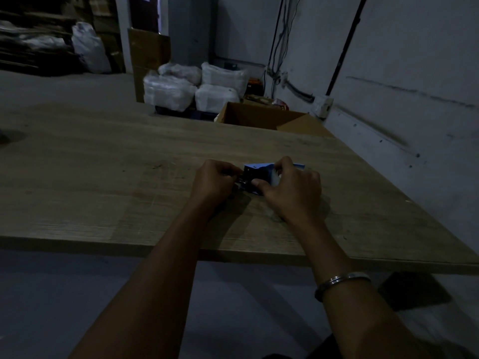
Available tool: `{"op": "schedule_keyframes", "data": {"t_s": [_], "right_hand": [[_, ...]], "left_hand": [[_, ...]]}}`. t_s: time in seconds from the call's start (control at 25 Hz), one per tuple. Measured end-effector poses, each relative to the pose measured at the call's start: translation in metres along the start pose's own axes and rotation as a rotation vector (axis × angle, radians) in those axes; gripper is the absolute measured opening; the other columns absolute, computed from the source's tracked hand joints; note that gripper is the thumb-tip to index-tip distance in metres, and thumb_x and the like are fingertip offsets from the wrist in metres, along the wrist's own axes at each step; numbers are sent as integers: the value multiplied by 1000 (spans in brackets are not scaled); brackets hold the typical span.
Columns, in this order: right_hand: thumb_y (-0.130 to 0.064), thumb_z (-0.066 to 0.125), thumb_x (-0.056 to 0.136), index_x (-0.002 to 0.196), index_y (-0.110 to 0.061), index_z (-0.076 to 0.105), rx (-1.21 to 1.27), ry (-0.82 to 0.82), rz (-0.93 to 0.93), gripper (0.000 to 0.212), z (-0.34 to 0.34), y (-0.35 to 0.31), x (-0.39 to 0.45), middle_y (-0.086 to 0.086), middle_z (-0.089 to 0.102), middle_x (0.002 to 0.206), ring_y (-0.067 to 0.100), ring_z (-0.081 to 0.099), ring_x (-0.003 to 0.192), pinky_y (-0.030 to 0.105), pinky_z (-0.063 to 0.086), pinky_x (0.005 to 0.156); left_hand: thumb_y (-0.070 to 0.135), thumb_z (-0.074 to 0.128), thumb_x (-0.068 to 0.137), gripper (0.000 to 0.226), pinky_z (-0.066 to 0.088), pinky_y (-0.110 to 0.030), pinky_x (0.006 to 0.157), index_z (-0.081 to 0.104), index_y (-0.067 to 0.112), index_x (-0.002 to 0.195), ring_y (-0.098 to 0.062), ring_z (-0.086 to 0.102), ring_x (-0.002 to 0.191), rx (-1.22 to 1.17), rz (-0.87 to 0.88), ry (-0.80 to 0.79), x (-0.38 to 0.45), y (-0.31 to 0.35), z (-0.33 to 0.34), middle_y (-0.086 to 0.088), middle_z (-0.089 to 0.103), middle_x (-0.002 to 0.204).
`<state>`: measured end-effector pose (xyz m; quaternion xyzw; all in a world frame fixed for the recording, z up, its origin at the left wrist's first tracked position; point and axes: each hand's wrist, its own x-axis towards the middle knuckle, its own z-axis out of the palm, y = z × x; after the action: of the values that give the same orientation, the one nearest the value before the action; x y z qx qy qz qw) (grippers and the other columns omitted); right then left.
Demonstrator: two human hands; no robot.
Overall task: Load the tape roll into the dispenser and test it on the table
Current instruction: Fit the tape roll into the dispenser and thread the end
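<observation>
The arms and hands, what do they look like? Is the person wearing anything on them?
Both forearms are bare, with no sleeves and no gloves on the left hand or the right hand. The only thing worn is a plain, shiny silver metal bangle around the right wrist. No rings or watch show in the dim light.

Bare forearms, right-wrist metal bangle (342, 281)

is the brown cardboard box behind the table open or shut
Open. The brown cardboard box past the wooden table's far edge has its flaps folded out, and its dark inside shows. What it holds cannot be told.
</observation>
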<state>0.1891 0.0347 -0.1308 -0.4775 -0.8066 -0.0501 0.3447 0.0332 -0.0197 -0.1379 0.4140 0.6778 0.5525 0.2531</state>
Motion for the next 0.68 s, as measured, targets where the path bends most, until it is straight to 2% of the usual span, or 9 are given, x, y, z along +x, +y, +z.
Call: {"op": "schedule_keyframes", "data": {"t_s": [0.16,0.24,0.28,0.36,0.44,0.48,0.56,0.68], "right_hand": [[-48,70,81,110,-24,54,41,-17,7,41,-4,4,-3,-6,61,90,15,56,85,37,37,90],[-37,68,83,110,-23,55,45,-2,-27,33,-4,8,-4,-4,64,89,19,60,85,38,38,90],[-37,65,84,109,-23,55,42,6,-45,30,-5,9,-4,-3,65,88,21,62,84,39,39,90],[-54,57,84,106,-24,53,50,9,-51,37,-4,9,-3,-4,63,84,19,61,79,40,40,88],[-79,47,77,103,-26,51,9,1,-40,60,-2,7,-2,-5,62,82,18,58,75,39,39,84],[-85,45,72,103,-27,50,-26,2,-35,67,0,6,-2,-4,62,83,19,59,75,38,39,83],[-86,49,68,102,-27,50,-67,6,-21,68,1,5,-2,-2,65,84,22,61,76,38,37,81],[-77,59,72,99,-24,53,-55,23,-21,60,0,2,-2,-1,65,83,23,61,79,38,35,81]], "left_hand": [[-2,56,93,25,63,-42,73,74,13,103,-19,71,81,1,-39,20,1,1,3,-9,72,99],[-3,57,92,24,63,-45,73,74,13,98,-21,72,80,-25,-55,33,2,0,3,-11,72,98],[-4,57,92,24,63,-44,74,73,13,98,-21,72,80,-31,-54,28,1,-1,3,-11,72,99],[-6,55,91,26,63,-42,73,73,10,101,-21,72,82,-26,-35,13,-1,-1,2,-12,71,101],[-10,53,89,30,63,-41,72,73,9,103,-21,72,82,-22,-26,5,-4,-1,0,-11,71,100],[-10,53,88,31,63,-41,73,73,9,103,-21,72,82,-22,-27,7,-4,0,-1,-10,71,99],[-10,53,89,31,62,-40,74,73,8,105,-22,71,83,-18,-28,17,-5,1,0,-9,70,97],[-7,53,90,29,62,-36,69,73,8,103,-20,71,79,-8,-15,36,-4,1,2,-9,72,92]]}}
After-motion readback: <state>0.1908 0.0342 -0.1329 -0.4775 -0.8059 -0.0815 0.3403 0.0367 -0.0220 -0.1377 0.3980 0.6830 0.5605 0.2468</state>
